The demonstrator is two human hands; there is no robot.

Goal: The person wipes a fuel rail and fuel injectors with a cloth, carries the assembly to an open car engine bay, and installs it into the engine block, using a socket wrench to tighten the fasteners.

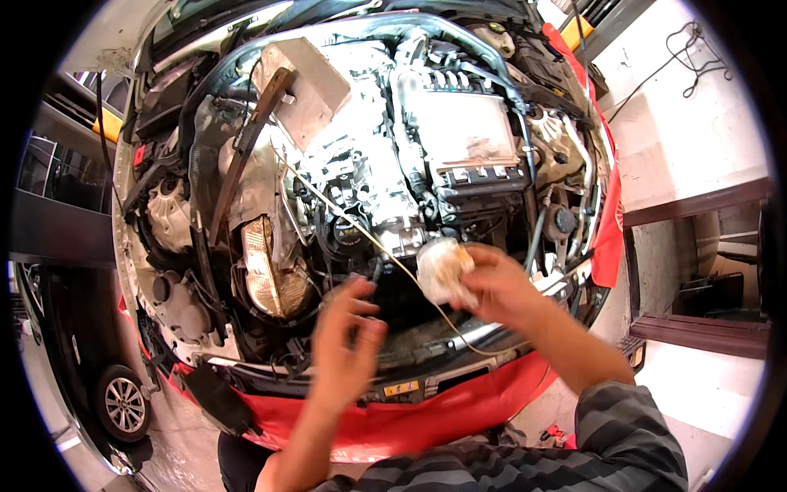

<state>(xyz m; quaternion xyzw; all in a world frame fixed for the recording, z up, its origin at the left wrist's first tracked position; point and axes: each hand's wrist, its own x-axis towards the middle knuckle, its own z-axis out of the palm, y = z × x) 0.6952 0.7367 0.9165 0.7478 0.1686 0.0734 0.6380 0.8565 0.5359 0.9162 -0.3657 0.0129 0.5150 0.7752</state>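
A crumpled white rag or wad of paper with yellowish stains is gripped in my right hand, over the front of an open engine bay. To its left, my left hand hovers above the front edge with fingers apart and nothing visible in it; it is slightly blurred. Beyond both hands lies the partly dismantled engine, brightly lit. A thin pale cable runs diagonally across the engine, passes close by the rag and loops at the front.
Red protective covers drape the car's front and right side. A flat board and a long brown bar lie across the bay's left side. A gold foil heat shield sits lower left. Another car's wheel stands at far left.
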